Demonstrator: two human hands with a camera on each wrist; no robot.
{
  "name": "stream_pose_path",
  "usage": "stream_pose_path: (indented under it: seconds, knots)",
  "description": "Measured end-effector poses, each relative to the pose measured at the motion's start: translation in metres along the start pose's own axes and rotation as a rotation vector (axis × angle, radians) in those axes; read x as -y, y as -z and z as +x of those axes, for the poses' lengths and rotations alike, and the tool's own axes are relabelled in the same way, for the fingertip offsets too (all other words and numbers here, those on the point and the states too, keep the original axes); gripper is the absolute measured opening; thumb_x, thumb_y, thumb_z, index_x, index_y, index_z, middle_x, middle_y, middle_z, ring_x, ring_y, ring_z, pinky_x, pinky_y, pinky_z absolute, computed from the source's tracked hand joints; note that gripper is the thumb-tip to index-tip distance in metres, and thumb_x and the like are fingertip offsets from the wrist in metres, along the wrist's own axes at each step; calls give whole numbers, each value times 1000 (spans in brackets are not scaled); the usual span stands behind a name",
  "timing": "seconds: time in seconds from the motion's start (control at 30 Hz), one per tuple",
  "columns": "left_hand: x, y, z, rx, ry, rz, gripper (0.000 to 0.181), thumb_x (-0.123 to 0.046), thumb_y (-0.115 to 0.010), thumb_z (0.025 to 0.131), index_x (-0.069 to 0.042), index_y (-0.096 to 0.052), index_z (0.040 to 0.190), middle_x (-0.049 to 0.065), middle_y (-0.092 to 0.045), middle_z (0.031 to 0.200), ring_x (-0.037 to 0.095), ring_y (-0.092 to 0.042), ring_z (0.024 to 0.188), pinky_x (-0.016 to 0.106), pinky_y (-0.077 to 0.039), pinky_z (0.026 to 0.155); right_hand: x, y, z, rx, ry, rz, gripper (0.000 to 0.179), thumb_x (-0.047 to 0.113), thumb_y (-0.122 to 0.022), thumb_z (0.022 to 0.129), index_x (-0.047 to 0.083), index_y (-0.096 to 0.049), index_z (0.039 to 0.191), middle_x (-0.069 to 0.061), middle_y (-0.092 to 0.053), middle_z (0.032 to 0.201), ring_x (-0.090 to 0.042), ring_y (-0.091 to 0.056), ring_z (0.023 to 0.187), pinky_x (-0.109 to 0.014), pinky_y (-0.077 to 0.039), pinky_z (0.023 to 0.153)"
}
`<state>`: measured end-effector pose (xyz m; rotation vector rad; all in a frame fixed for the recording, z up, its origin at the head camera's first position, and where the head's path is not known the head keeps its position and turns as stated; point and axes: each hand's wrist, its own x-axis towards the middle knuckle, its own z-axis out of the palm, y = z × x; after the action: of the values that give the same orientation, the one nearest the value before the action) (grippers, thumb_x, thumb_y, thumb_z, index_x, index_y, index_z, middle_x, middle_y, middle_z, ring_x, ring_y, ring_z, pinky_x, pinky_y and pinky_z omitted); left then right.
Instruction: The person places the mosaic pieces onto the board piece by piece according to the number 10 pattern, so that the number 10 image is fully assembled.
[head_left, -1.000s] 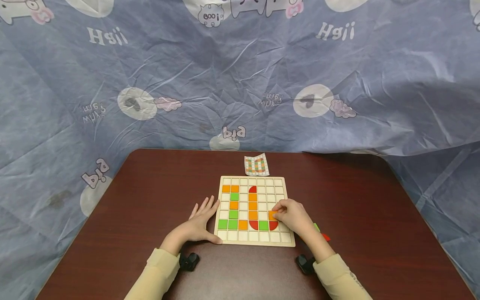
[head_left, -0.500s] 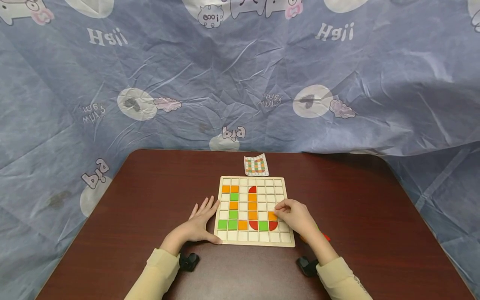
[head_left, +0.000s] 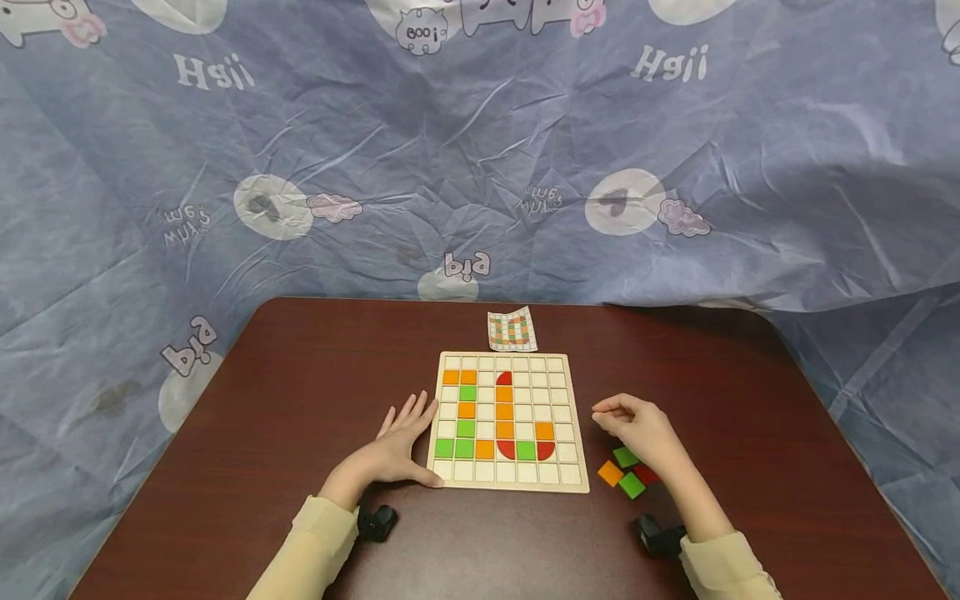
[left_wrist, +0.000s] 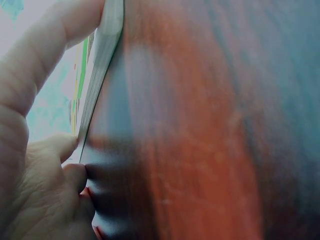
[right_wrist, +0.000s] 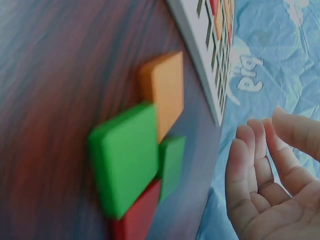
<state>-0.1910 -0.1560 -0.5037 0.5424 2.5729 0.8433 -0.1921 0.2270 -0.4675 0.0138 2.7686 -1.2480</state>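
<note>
A pale wooden grid board lies on the table, with orange and green square tiles and red quarter-round tiles in some cells. One orange tile sits directly above a red quarter-round tile on the board's right side. My left hand spreads along the left edge, fingertips and thumb touching the rim; the left wrist view shows the thumb and fingers against its side. To the right of the board, my right hand hovers with loosely bent fingers, holding nothing. Below it lie a loose orange tile and two green tiles.
A red piece lies among the loose tiles, partly covered by a green one. Behind the board is a small paper card printed with a coloured grid. A printed blue cloth hangs behind the dark wooden table.
My right hand has let go of the orange tile on the board and moved right, off the board, uncovering the loose tiles. The left hand stays in place.
</note>
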Motion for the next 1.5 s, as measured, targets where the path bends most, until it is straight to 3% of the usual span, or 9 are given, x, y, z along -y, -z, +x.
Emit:
stream_pose_path:
  seconds: [0.33,0.5,0.67,0.93,1.23,1.5]
  knots:
    - [-1,0,0,4,-3,-1,123,-39,-88,71,-7,-10,159,18,2,166,37,6,153,60,5,120,-28,15,-12,70,-5,31,31,19,-74,88,0,-68,112,-13,-73,102,-12,-68,82,-24,-54,68]
    - [-1,0,0,5,1,-4,122,-38,-88,71,-7,-10,159,17,1,166,37,6,153,60,5,121,-37,18,-16,133,-3,-10,39,21,-78,84,0,-67,115,-15,-69,107,-17,-64,83,-27,-53,67]
    - [-2,0,0,8,1,-7,122,-39,-88,71,-8,-10,159,17,2,166,36,6,153,60,6,121,-43,17,-17,167,-17,-48,42,19,-83,79,2,-65,113,-12,-65,109,-22,-59,94,-30,-51,75]
    - [-2,0,0,0,4,-12,123,-38,-89,70,-7,-10,159,17,2,166,36,6,153,60,5,121,-43,15,-16,147,-12,-116,29,14,-83,77,7,-69,102,-7,-61,100,-22,-56,92,-31,-49,73]
    - [0,0,-1,-2,2,-28,121,-38,-88,71,-8,-10,159,16,2,166,35,7,153,60,6,121,-38,16,-15,117,-22,-214,29,19,-86,74,7,-70,95,-4,-59,91,-18,-55,84,-30,-47,69]
    - [3,0,0,-5,3,-21,122,-39,-88,71,-9,-10,159,15,2,166,34,7,154,59,5,121,-33,18,-18,159,-60,-195,26,19,-86,75,8,-65,88,-3,-56,82,-17,-50,73,-28,-42,60]
